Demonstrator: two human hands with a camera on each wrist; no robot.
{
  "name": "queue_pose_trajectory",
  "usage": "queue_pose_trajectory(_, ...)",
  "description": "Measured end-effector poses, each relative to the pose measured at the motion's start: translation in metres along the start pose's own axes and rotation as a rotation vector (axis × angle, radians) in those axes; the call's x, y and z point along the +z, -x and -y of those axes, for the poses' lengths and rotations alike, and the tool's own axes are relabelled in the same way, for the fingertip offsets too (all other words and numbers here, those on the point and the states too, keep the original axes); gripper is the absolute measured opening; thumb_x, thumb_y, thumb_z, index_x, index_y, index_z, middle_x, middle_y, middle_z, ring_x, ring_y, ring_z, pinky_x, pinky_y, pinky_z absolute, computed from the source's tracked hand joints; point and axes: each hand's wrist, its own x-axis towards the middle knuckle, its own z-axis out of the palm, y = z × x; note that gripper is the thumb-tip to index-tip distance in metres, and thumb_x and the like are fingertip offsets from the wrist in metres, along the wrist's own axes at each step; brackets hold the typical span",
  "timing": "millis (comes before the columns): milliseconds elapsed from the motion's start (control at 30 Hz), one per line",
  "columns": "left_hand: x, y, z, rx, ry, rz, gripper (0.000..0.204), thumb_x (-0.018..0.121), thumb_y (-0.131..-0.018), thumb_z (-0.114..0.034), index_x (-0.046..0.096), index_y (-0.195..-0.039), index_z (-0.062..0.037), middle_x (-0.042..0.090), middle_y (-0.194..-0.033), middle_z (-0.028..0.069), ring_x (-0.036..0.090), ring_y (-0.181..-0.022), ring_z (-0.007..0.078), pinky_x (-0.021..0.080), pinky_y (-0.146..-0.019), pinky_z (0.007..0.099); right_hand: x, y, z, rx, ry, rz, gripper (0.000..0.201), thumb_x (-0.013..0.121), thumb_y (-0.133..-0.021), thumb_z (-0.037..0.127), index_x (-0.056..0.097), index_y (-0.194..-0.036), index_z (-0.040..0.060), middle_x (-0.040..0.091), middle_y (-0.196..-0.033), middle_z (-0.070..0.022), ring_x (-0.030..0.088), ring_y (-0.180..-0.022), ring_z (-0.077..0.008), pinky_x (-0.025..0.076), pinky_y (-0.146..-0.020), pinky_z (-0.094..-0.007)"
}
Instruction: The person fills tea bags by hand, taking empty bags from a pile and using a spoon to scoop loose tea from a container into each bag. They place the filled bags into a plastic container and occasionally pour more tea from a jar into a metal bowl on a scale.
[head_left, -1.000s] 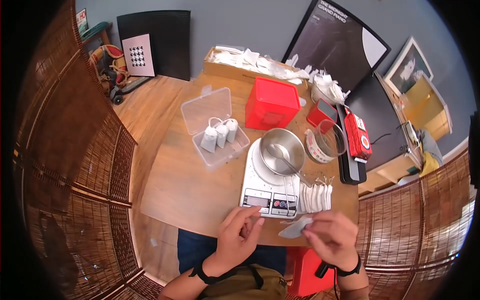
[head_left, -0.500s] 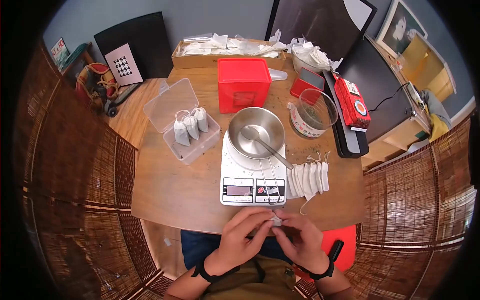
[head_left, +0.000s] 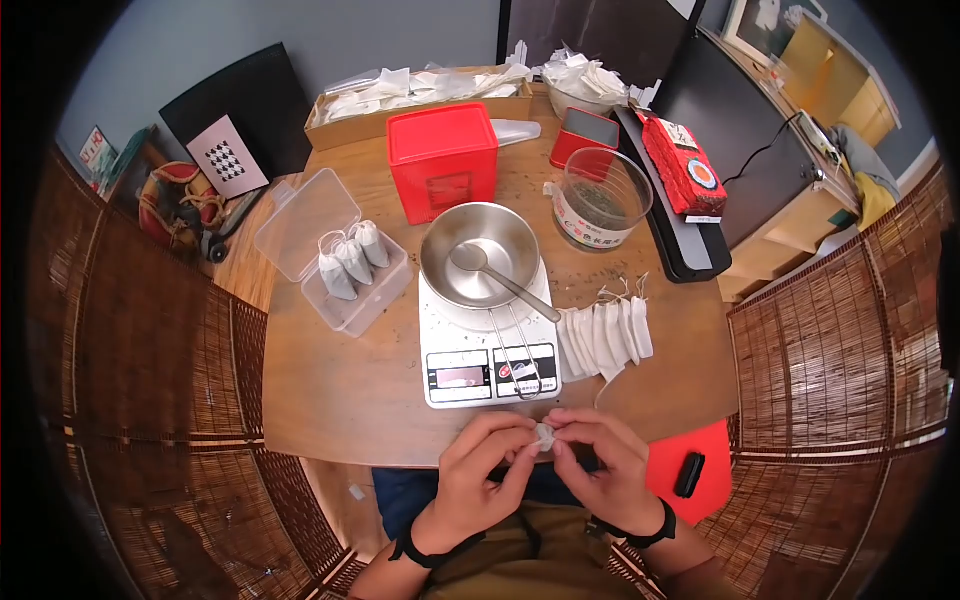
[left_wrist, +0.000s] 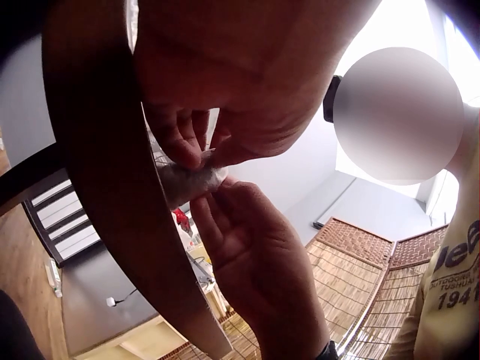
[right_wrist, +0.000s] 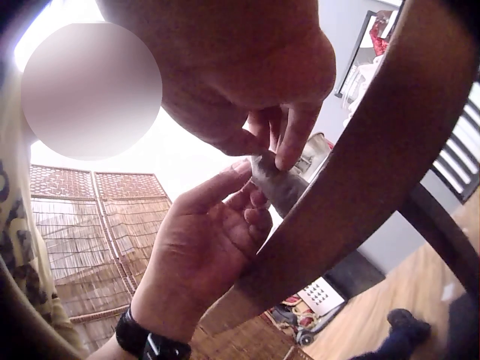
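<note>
At the table's front edge, both hands meet at a small white drawstring tea bag [head_left: 544,437]. My left hand [head_left: 485,462] pinches one side of its top between thumb and fingers. The right hand [head_left: 608,462] pinches the other side. In the right wrist view, the bag's greyish lower part [right_wrist: 283,189] hangs below the fingertips beside the table edge. Just beyond the hands stands a white kitchen scale [head_left: 442,335] bearing a steel pan [head_left: 437,250] with a spoon [head_left: 520,292] in it. Several flat white bags [head_left: 606,335] lie in a row to its right.
An open plastic box [head_left: 345,318] at left holds three filled bags [head_left: 352,260]. Behind the scale stand a red canister [head_left: 440,165] and a clear tub [head_left: 600,225] with dark loose leaves. A cardboard box [head_left: 350,133] of white bags lies along the back.
A second ago the right hand held the bag apart, right of the left hand. It has moved left, and both hands now pinch the bag together. The head view has shifted.
</note>
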Motion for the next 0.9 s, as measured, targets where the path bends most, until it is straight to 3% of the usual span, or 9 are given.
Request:
queue_pose_trajectory(233, 0.003, 0.003, 0.003, 0.001, -0.021, -0.035, 0.014, 0.073, -0.097, 0.008, 0.07, -0.11, 0.0034, 0.073, -0.114, 0.0164, 0.069, -0.081, 0.0206, 0.056, -0.07, 0.0299, 0.014, 0.011, -0.01, 0.132, -0.085, -0.134, 0.016, 0.078, -0.093, -0.005, 0.071, -0.107, -0.0017, 0.077, -0.119, -0.0178, 0.078, -0.104, -0.0283, 0.062, -0.088, -0.0366)
queue_pose_trajectory(333, 0.004, 0.006, 0.003, -0.076, 0.013, -0.036, 0.014, 0.073, -0.098, 0.008, 0.068, -0.111, 0.0034, 0.073, -0.116, 0.0172, 0.07, -0.083, 0.0208, 0.056, -0.072, 0.0291, 0.018, 0.013, -0.009, 0.148, -0.105, -0.149, 0.016, 0.078, -0.093, -0.005, 0.071, -0.107, -0.0015, 0.077, -0.117, -0.0178, 0.078, -0.104, -0.0287, 0.062, -0.088, -0.0361)
queue_pose_trajectory(400, 0.007, 0.009, 0.008, -0.137, 0.085, -0.112, 0.01, 0.072, -0.099, 0.008, 0.067, -0.106, 0.0034, 0.07, -0.12, 0.0188, 0.068, -0.085, 0.0157, 0.056, -0.075, 0.0274, 0.018, 0.015, -0.009, 0.144, -0.104, -0.144, 0.016, 0.078, -0.094, -0.005, 0.07, -0.107, -0.0015, 0.076, -0.117, -0.018, 0.078, -0.104, -0.0289, 0.062, -0.088, -0.0359)
queue_pose_trajectory(500, 0.016, 0.014, 0.01, -0.16, 0.295, -0.227, 0.013, 0.075, -0.094, 0.009, 0.067, -0.103, 0.0037, 0.069, -0.121, 0.0205, 0.068, -0.086, 0.0159, 0.056, -0.076, 0.0269, 0.019, 0.017, -0.008, 0.137, -0.133, -0.118, 0.016, 0.077, -0.096, -0.005, 0.069, -0.11, -0.0029, 0.074, -0.123, -0.0193, 0.077, -0.106, -0.0263, 0.063, -0.088, -0.0342)
queue_pose_trajectory(533, 0.012, 0.012, 0.008, -0.16, 0.295, -0.227, 0.013, 0.075, -0.094, 0.009, 0.067, -0.103, 0.0037, 0.069, -0.121, 0.0205, 0.068, -0.086, 0.0159, 0.056, -0.076, 0.0269, 0.019, 0.018, -0.007, 0.145, -0.172, -0.105, 0.015, 0.075, -0.098, -0.004, 0.069, -0.111, -0.0038, 0.072, -0.127, -0.0199, 0.077, -0.108, -0.0248, 0.064, -0.088, -0.0332)
queue_pose_trajectory(600, 0.002, 0.008, 0.004, -0.034, 0.022, -0.048, 0.017, 0.078, -0.09, 0.009, 0.068, -0.104, 0.0045, 0.069, -0.122, 0.0207, 0.068, -0.087, 0.0156, 0.057, -0.077, 0.0267, 0.02, 0.019, -0.007, 0.154, -0.21, -0.09, 0.015, 0.074, -0.099, -0.004, 0.068, -0.113, -0.0046, 0.071, -0.13, -0.0205, 0.076, -0.109, -0.0234, 0.066, -0.089, -0.0322)
queue_pose_trajectory(900, 0.003, 0.007, 0.003, -0.026, 0.002, -0.067, 0.02, 0.08, -0.089, 0.007, 0.074, -0.108, 0.0041, 0.072, -0.117, 0.019, 0.071, -0.086, 0.0181, 0.058, -0.075, 0.0273, 0.019, 0.017, -0.007, 0.175, -0.284, -0.067, 0.023, 0.068, -0.102, -0.008, 0.069, -0.125, -0.0053, 0.068, -0.133, -0.0212, 0.075, -0.112, -0.0234, 0.067, -0.089, -0.0314)
